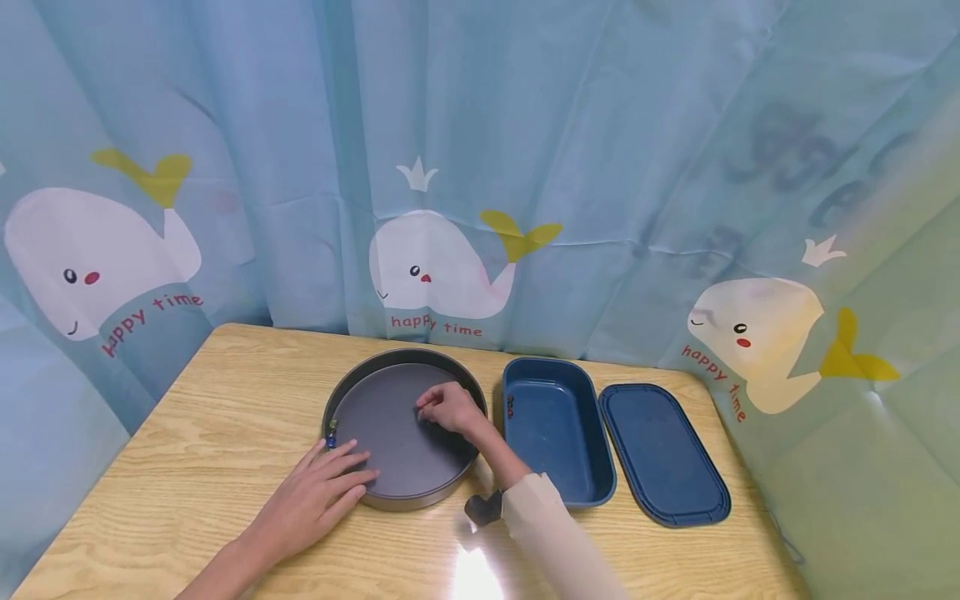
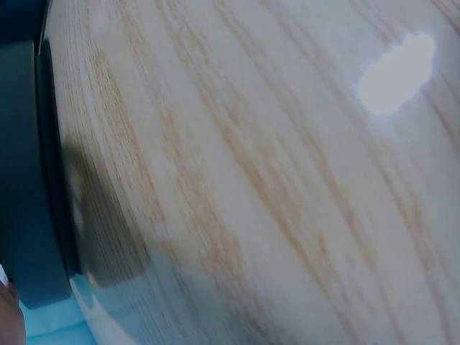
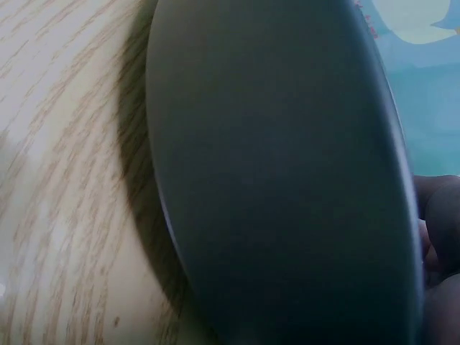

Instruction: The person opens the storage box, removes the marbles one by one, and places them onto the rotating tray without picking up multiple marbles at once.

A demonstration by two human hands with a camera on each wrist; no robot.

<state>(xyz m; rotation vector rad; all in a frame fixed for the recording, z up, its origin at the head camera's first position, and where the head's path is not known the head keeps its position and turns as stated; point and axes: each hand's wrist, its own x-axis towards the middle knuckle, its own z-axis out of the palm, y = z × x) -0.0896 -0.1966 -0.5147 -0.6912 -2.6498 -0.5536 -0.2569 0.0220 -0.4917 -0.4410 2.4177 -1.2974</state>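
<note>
A round dark cake pan (image 1: 390, 417) sits on the wooden table. My left hand (image 1: 318, 496) rests at its front left rim with the fingers spread, the tips reaching over the edge. Close by, small green and blue beads (image 1: 332, 433) lie against the pan's inner left wall. Over the right half of the pan is my right hand (image 1: 453, 408), thumb and fingers bent together. A tiny dark spot shows at its fingertips; whether something is held there is unclear. In the right wrist view the pan's outer wall (image 3: 280, 172) hides most of the fingers (image 3: 445, 230).
Right of the pan stands a deep blue box (image 1: 555, 442), with several small dark red pieces (image 1: 510, 407) along its left wall. Its flat blue lid (image 1: 666, 454) lies farther right. A whale-print curtain (image 1: 465, 125) hangs behind the table (image 1: 225, 417).
</note>
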